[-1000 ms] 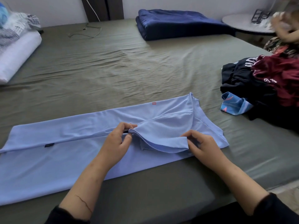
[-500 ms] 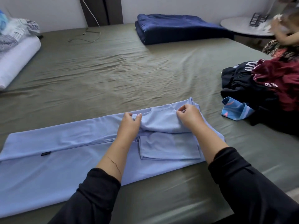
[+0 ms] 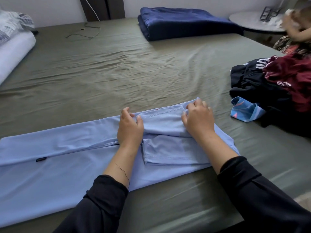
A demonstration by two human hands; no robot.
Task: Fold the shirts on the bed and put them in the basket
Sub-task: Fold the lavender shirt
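Pale blue, thin and slippery-looking, the long knit shirt (image 3: 55,158) is laid flat across the near edge of the olive-green bed sheet (image 3: 134,73), its sides already turned in to a narrow strip. Its upper sleeve (image 3: 161,121) is being laid back over the body. The sleeve's left end is pinched by the curled fingers of the left hand (image 3: 130,128), and its right end is gripped near the collar by the right hand (image 3: 198,120). The lower sleeve (image 3: 173,152) is seen already folded square beneath.

For a clean fold, the sleeve hem should be set parallel to the strip's far edge and kept inside it, so that nothing sticks out. The cloth should be released only once flat, then smoothed with open palms, since such fabric is likely to creep. A heap of dark and maroon garments (image 3: 277,84) waits at the right. No basket is seen.
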